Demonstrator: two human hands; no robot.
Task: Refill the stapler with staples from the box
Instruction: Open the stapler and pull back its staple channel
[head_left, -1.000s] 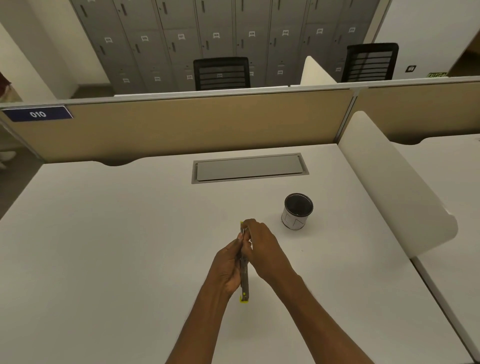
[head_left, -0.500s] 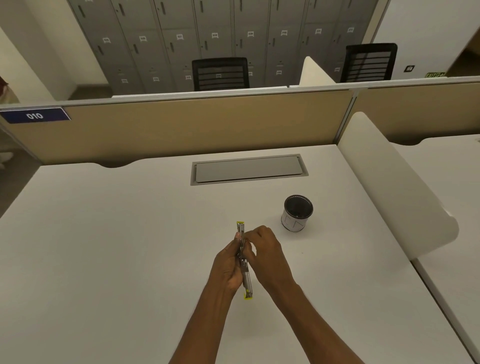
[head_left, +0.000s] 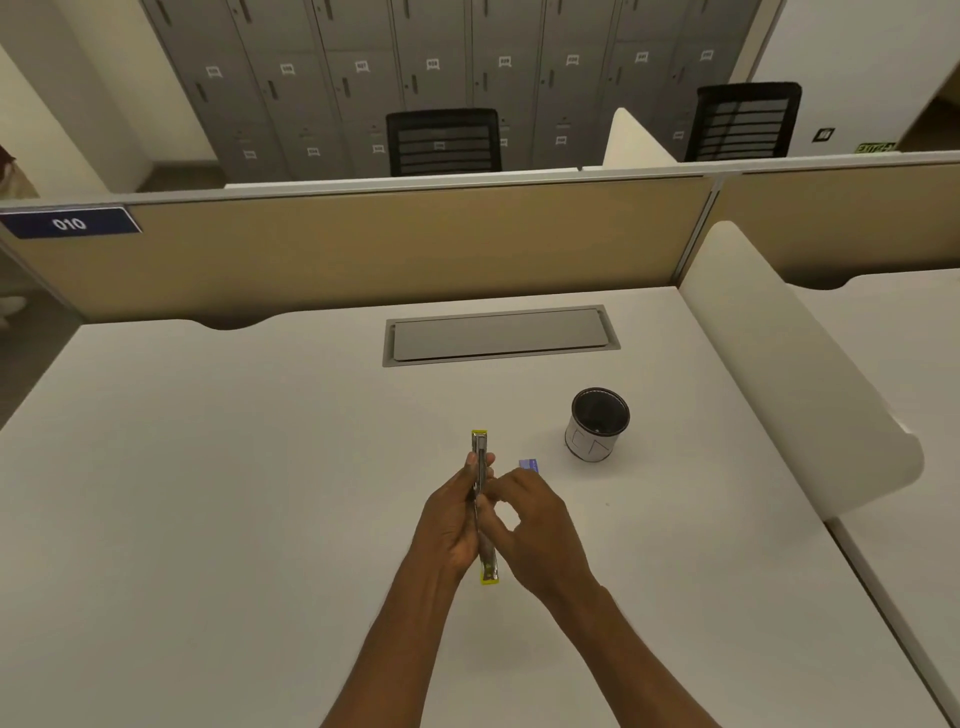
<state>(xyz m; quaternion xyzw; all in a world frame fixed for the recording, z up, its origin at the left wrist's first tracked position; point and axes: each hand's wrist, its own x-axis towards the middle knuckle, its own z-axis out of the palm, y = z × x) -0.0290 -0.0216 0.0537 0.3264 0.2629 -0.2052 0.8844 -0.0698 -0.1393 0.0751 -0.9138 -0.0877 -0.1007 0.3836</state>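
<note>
A wide white desk (head_left: 208, 493) is lying mostly bare, leaving open room to the left of the hands and along the near edge. Both hands, left hand (head_left: 452, 519) and right hand (head_left: 535, 530), are meeting over the desk's middle around a slim stapler (head_left: 480, 457). Just beyond the right hand a small blue box (head_left: 530, 464) is sitting, and near it, further right, a dark-rimmed cup (head_left: 597, 423) is standing upright. A curved white divider (head_left: 795, 374) is closing off the right side; a tan partition (head_left: 363, 244) is walling the far edge.

Grey lockers (head_left: 431, 78) behind beige partition (head_left: 389, 249)
</note>
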